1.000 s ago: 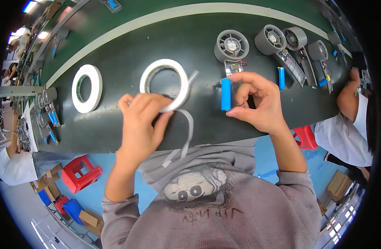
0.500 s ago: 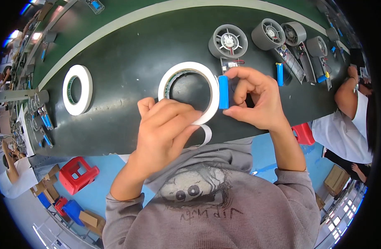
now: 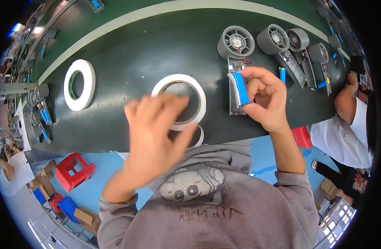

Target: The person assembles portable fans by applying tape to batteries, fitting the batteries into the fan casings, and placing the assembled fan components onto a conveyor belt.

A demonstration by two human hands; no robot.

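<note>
My right hand point(image 3: 267, 97) pinches a blue cylindrical battery point(image 3: 242, 89) between thumb and fingers. A strip of white tape point(image 3: 233, 92) runs along the battery's left side. Behind the battery lies a grey housing with a round fan-like ring point(image 3: 236, 41), a small circuit board and wires. My left hand point(image 3: 153, 133), smeared by motion, is over the white tape roll point(image 3: 201, 99), with its thumb apart from its fingers and nothing seen in them. A loose tape end point(image 3: 201, 135) curls from the roll near the table edge.
A second tape roll point(image 3: 89, 85) lies at the left on the dark table point(image 3: 120, 54). Several grey fan housings point(image 3: 273, 39) stand at the right, near another blue battery point(image 3: 282, 75). Red stools point(image 3: 74, 172) are on the floor. A person point(image 3: 346, 99) sits at the far right.
The battery, with tape now on its side, has moved right and tilted, away from the roll. My left hand has let go of the tape and moved left, its fingers spreading.
</note>
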